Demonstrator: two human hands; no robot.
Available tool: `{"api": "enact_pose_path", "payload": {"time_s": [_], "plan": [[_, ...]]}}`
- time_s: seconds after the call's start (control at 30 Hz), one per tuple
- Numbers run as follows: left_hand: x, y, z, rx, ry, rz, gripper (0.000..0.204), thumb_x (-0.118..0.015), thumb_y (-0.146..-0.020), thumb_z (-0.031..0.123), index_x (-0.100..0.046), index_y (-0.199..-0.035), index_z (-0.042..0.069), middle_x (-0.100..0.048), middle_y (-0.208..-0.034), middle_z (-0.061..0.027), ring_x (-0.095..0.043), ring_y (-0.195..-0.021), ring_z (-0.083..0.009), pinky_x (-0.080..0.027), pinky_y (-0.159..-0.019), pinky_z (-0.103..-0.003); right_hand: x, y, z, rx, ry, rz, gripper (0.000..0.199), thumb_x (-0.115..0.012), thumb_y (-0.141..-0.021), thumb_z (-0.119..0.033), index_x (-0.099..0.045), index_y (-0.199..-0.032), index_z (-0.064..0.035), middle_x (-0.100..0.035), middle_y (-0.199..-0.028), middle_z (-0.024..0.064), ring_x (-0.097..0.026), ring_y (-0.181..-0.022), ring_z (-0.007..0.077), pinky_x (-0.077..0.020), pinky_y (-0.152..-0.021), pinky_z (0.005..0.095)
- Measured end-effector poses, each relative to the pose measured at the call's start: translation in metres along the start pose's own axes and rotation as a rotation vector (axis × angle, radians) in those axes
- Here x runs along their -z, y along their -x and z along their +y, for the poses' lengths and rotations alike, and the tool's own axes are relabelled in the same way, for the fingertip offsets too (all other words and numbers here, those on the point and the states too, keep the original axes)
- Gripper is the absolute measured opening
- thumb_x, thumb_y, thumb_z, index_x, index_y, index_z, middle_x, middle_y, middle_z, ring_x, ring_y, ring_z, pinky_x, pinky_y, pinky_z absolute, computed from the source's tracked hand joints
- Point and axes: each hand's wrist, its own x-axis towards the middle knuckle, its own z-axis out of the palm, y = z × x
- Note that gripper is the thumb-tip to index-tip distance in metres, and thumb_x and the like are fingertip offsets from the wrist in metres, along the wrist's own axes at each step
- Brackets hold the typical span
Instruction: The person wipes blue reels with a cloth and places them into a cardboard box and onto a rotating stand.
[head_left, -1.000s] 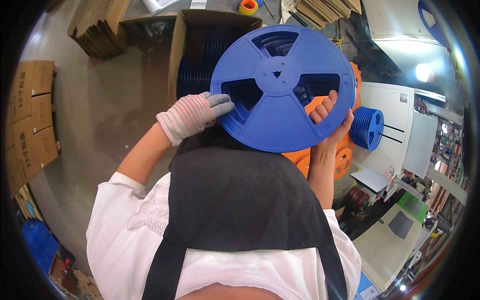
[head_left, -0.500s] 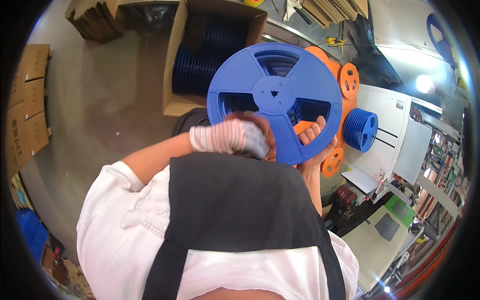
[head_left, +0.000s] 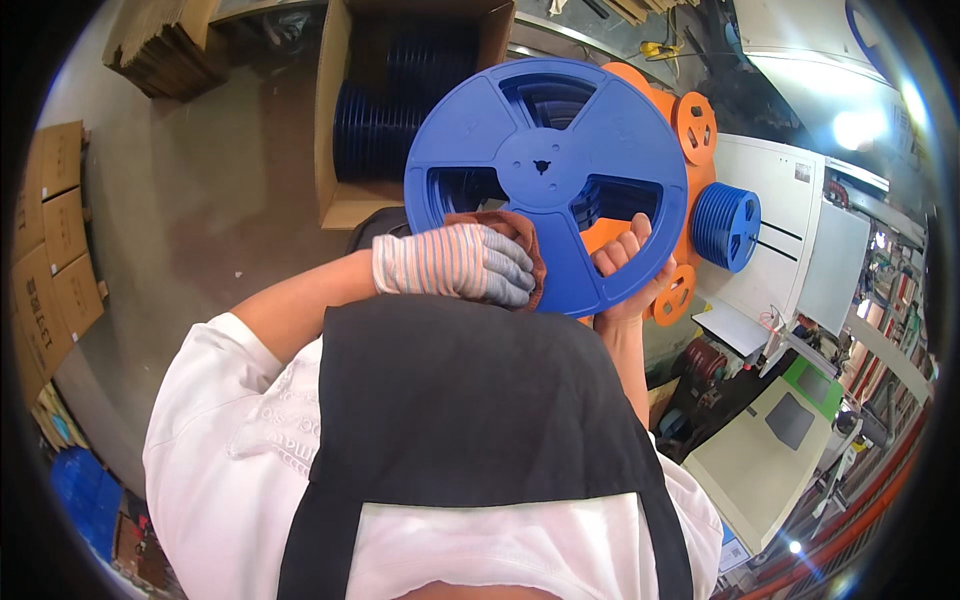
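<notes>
A large blue plastic reel (head_left: 541,185) faces upward in front of my chest, its round hub and cut-out windows showing. My right hand (head_left: 630,262), bare, grips its right rim, with the fingers coming up through a window. On the lower left of the reel, my left hand (head_left: 455,264) in a striped knit glove presses a reddish-brown cloth (head_left: 528,238) to the face. The gloved fingers curl over the cloth and hide part of it. More blue discs show through the reel's windows.
Beyond the reel's left side stands an open cardboard box (head_left: 345,207) with dark blue reels (head_left: 375,130). To the right is an orange machine part (head_left: 698,128) with a stack of blue reels (head_left: 728,228) on a rod. Cartons (head_left: 62,235) stand at the far left.
My left hand, blurred before, shows sharply now and sits slightly higher on the reel with the cloth. The whole view has shifted a little; my right hand keeps its grip.
</notes>
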Motion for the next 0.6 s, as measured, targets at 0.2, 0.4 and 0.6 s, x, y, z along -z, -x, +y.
{"api": "enact_pose_path", "payload": {"time_s": [0.2, 0.4, 0.6], "plan": [[0.072, -0.055, 0.065, -0.276, -1.106, 0.261, 0.025, -0.063, -0.075, -0.004, -0.065, -0.100, 0.003, -0.066, -0.101, -0.0129, -0.062, -0.099, -0.0295, -0.050, -0.085, -0.035, -0.015, -0.005, 0.002, -0.055, 0.100, 0.009, 0.033, -0.062, -0.080, -0.033, -0.034, -0.080, -0.0151, -0.027, -0.057, -0.0048, -0.027, -0.048, 0.0089, -0.0273, -0.048, 0.0257], [0.001, -0.016, 0.061, -0.240, -0.696, -0.105, 0.023, -0.064, -0.079, 0.004, -0.067, -0.102, 0.006, -0.064, -0.106, -0.0100, -0.060, -0.105, -0.0264, -0.047, -0.091, -0.036, -0.002, -0.007, -0.004, -0.052, 0.036, 0.028, 0.032, -0.059, -0.081, -0.033, -0.033, -0.078, -0.0155, -0.026, -0.057, -0.0048, -0.026, -0.049, 0.0091, -0.0256, -0.048, 0.0258], [0.049, -0.032, 0.071, -0.246, -0.902, 0.026, 0.027, -0.066, -0.076, 0.002, -0.065, -0.102, 0.004, -0.065, -0.098, -0.0112, -0.062, -0.094, -0.0275, -0.050, -0.083, -0.034, -0.012, -0.013, 0.002, -0.026, 0.094, 0.058, 0.031, -0.059, -0.081, -0.032, -0.033, -0.078, -0.0151, -0.028, -0.057, -0.0048, -0.028, -0.050, 0.0089, -0.0267, -0.049, 0.0256]]}}
